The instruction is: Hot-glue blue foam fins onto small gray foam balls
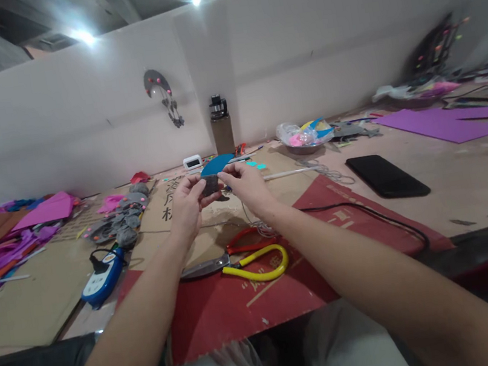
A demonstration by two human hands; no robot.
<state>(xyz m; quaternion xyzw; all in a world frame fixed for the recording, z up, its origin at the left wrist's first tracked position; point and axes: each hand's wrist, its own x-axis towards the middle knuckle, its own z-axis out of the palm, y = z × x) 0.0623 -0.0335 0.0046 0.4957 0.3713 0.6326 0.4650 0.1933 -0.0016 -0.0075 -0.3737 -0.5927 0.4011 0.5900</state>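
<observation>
Above the middle of the table, my left hand [189, 202] pinches a small flat piece with a curved blue top [217, 165] and a dark grey lower part [211, 185]. Whether these are one layered piece or two pieces, I cannot tell. My right hand [246, 184] grips the same piece by its right edge, thumb and fingers closed. Below the hands lie scissors [262, 275] with one yellow and one red handle, blades pointing left, on a red printed sheet [219, 321]. A thin grey cord runs near the hands.
A blue-and-white power strip [103, 277] and grey felt pieces [123, 216] are at left, beside colourful scraps [46, 212]. A bottle [222, 128] stands at the back. At right are a phone [387, 175], a bowl [305, 148], purple sheets [441, 123] and a black cable [381, 215].
</observation>
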